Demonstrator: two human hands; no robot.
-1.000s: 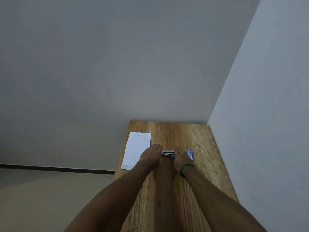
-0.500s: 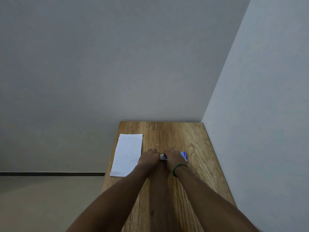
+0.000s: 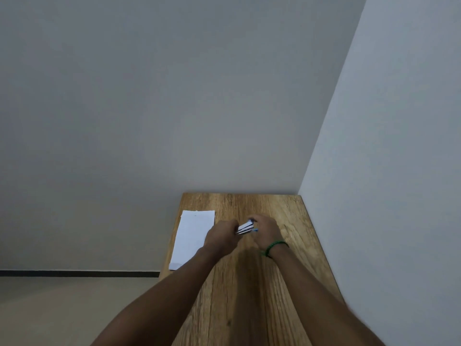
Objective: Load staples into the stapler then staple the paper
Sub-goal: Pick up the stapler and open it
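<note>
A small stapler (image 3: 245,227), silver with blue parts, is held between my two hands above the wooden table (image 3: 294,221). Its layers look fanned apart, tilted up to the right. My left hand (image 3: 220,237) grips its left end and my right hand (image 3: 265,233), with a green band on the wrist, grips its right end. A white sheet of paper (image 3: 193,236) lies flat on the table's left side, just left of my left hand. No staples can be made out; the small blue packet seen earlier is hidden by my right hand.
The table stands in a corner, with a wall along its far edge and another wall (image 3: 386,171) along its right edge. Its left edge drops to the floor (image 3: 62,308). Bare wood stretches toward me between my forearms.
Both hands have closed on the stapler and lifted it off the table; it now tilts up to the right with its parts spread. The blue packet at the right is no longer visible.
</note>
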